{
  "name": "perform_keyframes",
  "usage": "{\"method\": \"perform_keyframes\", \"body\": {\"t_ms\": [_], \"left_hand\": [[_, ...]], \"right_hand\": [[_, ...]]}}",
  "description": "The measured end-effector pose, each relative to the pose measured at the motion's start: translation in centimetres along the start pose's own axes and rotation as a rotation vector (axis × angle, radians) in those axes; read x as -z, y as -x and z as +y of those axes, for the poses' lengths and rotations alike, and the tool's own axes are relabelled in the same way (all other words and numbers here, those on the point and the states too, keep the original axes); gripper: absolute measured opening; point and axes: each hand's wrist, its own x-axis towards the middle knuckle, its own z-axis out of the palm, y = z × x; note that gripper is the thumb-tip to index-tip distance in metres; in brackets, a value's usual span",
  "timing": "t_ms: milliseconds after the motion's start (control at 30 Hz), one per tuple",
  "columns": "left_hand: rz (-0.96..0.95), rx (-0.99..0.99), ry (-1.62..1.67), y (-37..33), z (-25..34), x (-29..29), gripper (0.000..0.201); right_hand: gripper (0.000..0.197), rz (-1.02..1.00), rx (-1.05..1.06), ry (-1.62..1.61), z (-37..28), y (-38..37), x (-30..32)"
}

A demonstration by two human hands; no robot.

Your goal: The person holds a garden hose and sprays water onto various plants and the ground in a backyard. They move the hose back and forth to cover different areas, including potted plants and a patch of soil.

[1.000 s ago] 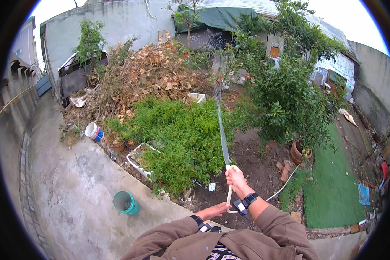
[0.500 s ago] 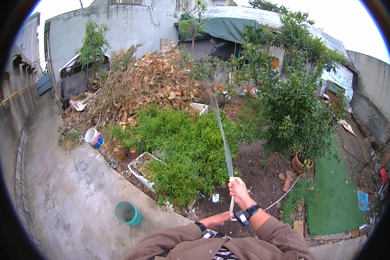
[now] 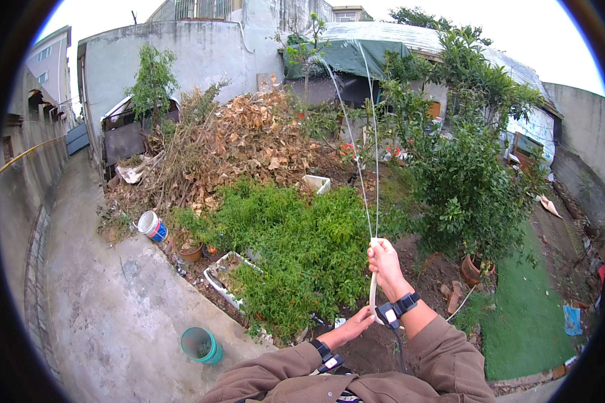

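Observation:
A pale cream garden hose [image 3: 373,290] points up and away from me. My right hand [image 3: 384,262] is closed round it just below its mouth, the thumb near the opening. Lower down, beside the right wrist, my left hand [image 3: 353,327] has its fingers at the bend of the hose; they look closed on it, though the grip is partly hidden. From the mouth, water [image 3: 366,195] shoots out in two thin, separate streams that rise high over the garden. Just beyond the hands are leafy green pepper-like plants [image 3: 296,248] with small red spots among the leaves.
A teal bucket [image 3: 212,352] and a tipped white-and-blue pail [image 3: 156,227] stand on concrete at the left. A white trough [image 3: 212,274] edges the plants. Behind lies a heap of dry leaves [image 3: 249,134]. At right are a potted tree [image 3: 464,181] and green turf [image 3: 517,322].
The single fanned spray has split into two thin streams reaching higher. Both hands and the hose have moved up and slightly right in the picture; the view has tilted up a little.

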Motion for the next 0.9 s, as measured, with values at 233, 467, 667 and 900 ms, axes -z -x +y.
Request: {"method": "perform_keyframes", "body": {"t_ms": [233,467,667,900], "left_hand": [[0.053,0.074,0.039,-3.1,0.7,0.9,0.050],[0.269,-0.256,0.121,-6.9,5.0,5.5,0.048],[0.326,-0.251,0.229,-10.3,6.7,8.9,0.035],[0.233,-0.318,0.524,-11.4,9.6,11.9,0.025]], "right_hand": [[0.003,0.008,-0.011,0.017,0.2,-4.2,1.4],[0.005,0.023,-0.052,0.026,2.4,-6.4,2.1],[0.016,0.083,0.076,0.476,5.4,-8.0,2.1],[0.024,-0.181,-0.098,0.296,4.9,-8.8,1.4]]}}
